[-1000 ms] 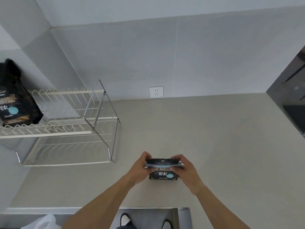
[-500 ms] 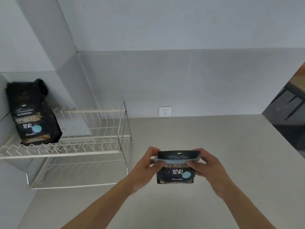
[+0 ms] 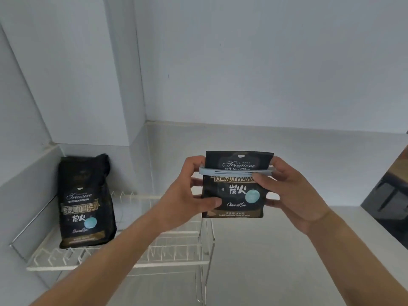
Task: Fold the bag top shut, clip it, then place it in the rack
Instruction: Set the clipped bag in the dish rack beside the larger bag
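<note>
Change since half a second ago: the bag (image 3: 236, 191) has risen off the counter's level and now sits higher and larger in view, in front of the wall; the rack (image 3: 167, 252) and the second bag (image 3: 85, 202) have slid nearer and lower in the picture as the view tilted up.
Left hand (image 3: 187, 195): grasping the bag's left edge, thumb laid across the lower front, fingers curled behind, one fingertip at the clip's left end.
Right hand (image 3: 291, 191): grasping the bag's right edge, thumb pressed on the clip's right end, fingers wrapped behind the bag.
Arms: both forearms reach up and forward from the near edge, bare, converging on the bag.
Bag: black glossy pouch, flat and rectangular, gold and white lettering, a pale blue round mark at lower right; upright, facing the camera, held in the air above the rack's right end.
Clip (image 3: 234, 172): long, thin, grey-blue plastic bar, lying level across the bag just below its folded top, spanning its whole width.
Rack: white wire with rows of short prongs, two tiers, at left against the corner.
Second bag: same black pouch, taller, top crumpled, standing on the rack's upper tier at far left, leaning on the wall.
Counter (image 3: 276, 261): smooth, pale grey, matte.
</note>
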The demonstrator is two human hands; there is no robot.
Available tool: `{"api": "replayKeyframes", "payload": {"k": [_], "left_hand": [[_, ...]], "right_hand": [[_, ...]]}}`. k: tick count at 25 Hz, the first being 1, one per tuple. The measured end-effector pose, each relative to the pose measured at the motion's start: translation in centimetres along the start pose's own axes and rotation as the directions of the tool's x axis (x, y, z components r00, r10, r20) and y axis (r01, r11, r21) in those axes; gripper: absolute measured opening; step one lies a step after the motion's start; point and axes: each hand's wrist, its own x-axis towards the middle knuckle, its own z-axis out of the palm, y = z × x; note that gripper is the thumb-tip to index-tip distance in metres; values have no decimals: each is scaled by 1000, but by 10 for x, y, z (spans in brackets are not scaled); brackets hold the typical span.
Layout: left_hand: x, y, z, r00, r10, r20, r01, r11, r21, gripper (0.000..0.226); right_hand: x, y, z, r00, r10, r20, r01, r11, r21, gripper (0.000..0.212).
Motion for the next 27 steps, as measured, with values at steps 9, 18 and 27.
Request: {"api": "replayKeyframes", "payload": {"k": [9,18,27], "left_hand": [[-25,-26,-129,983,-158,-95,153,986,-63,69],[-55,-96,-149,897,-410,-163,374,903,-211,61],[-57,-121,-139,769,-619,-158,593,784,-184,51]], "right_hand": [[57,29,122,983,-46,177,67,992,-110,72],[74,104,174,966,191,175,-196,981,10,67],[72,141,182,914,382,135,-378,924,-59,62]]}}
